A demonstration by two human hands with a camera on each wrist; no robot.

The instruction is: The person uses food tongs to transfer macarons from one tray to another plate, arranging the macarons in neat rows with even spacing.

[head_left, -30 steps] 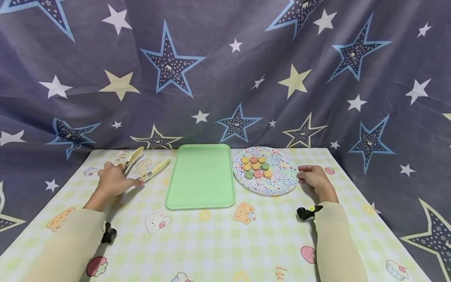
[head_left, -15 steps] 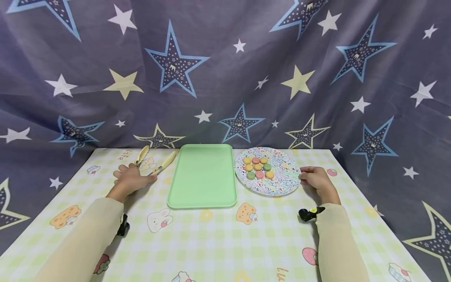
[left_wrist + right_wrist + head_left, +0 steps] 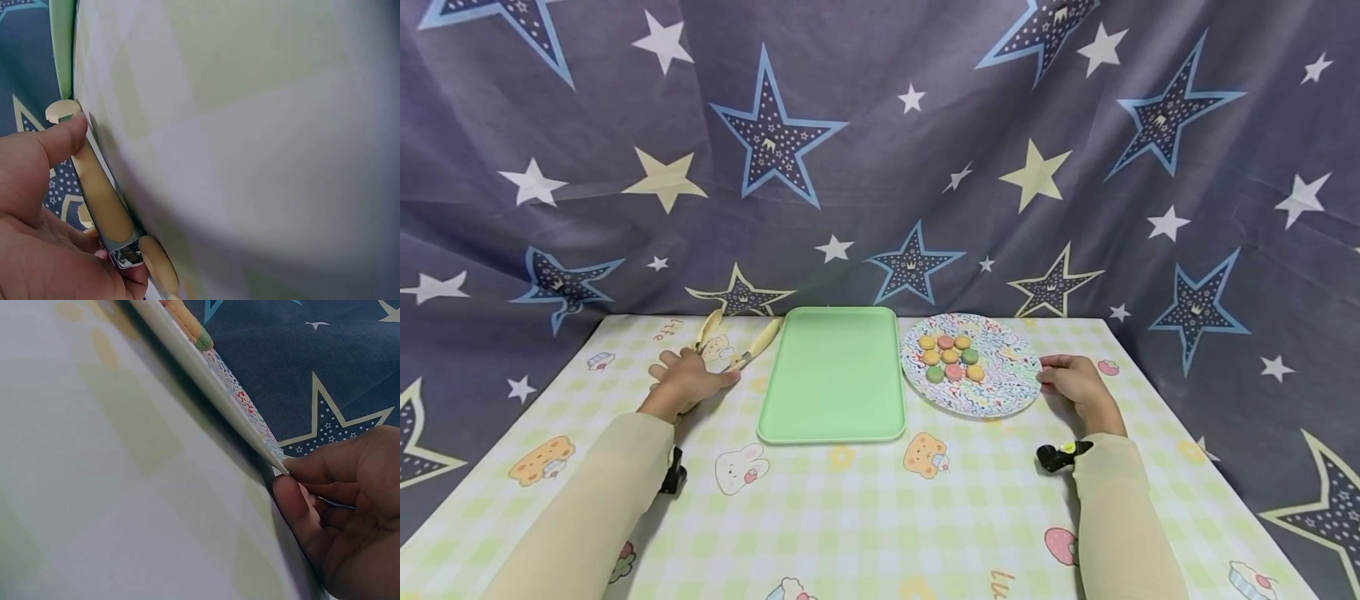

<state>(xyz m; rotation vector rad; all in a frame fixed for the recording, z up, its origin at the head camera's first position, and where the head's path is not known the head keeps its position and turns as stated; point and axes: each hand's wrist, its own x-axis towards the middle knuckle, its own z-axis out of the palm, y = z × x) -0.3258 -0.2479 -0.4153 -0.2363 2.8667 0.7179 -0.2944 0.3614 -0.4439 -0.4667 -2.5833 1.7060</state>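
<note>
My left hand [image 3: 688, 385] holds a pair of tongs with cream-coloured tips [image 3: 763, 340] on the table, left of the green tray [image 3: 835, 375]. Its two arms are spread apart, pointing away from me. In the left wrist view, thumb and fingers lie around the tongs' metal and cream arm [image 3: 103, 194]. At the right, my right hand [image 3: 1081, 392] pinches the rim of a round speckled plate [image 3: 1000, 387] between thumb and fingers. Several yellow, pink and green macarons [image 3: 951, 356] sit in rows on the plate's left half.
The green tray lies between tongs and plate, close to both. A checked tablecloth [image 3: 850, 525] with cartoon prints covers the table. Behind it hangs a dark curtain [image 3: 880, 150] patterned with stars.
My left hand has moved right and slightly away from me with the tongs, bringing one tip up to the tray's left edge. My right hand has stayed at the plate's rim.
</note>
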